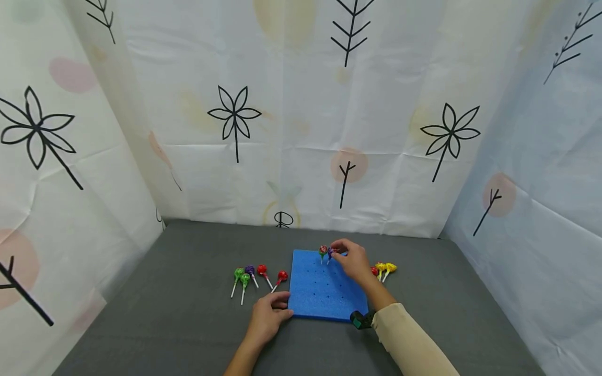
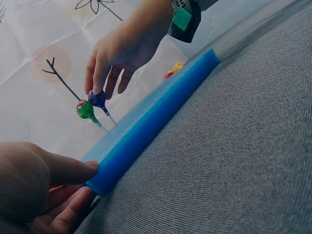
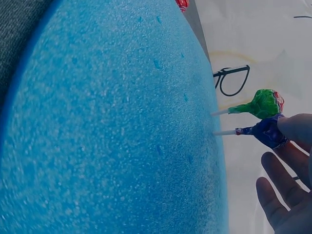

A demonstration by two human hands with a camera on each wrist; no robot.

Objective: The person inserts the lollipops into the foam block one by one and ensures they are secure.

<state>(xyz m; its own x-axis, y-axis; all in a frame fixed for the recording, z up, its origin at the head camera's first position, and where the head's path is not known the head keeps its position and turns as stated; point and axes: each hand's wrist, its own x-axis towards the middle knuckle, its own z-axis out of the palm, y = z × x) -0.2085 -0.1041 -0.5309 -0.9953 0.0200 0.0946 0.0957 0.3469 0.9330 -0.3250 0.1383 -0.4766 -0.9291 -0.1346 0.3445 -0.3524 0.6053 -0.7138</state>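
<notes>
A blue foam board (image 1: 324,287) with rows of small holes lies on the grey table. My left hand (image 1: 267,317) grips its near left corner, thumb on top and fingers at the underside, as the left wrist view shows. Near the board's far edge, my right hand (image 1: 351,260) pinches a purple lollipop (image 3: 269,131) by its wrapped head between thumb and forefinger; the other fingers are spread. The purple lollipop's stick points down, its tip right at the board's surface. Close beside it a green lollipop (image 3: 265,103) with a red-and-white top stands upright in the board.
Left of the board lie two green lollipops (image 1: 245,280), a purple one (image 1: 250,270) and two red ones (image 1: 282,275). To the right are yellow lollipops (image 1: 390,268) and a red one (image 1: 374,271), partly behind my right arm. Patterned cloth walls (image 1: 301,115) enclose the table.
</notes>
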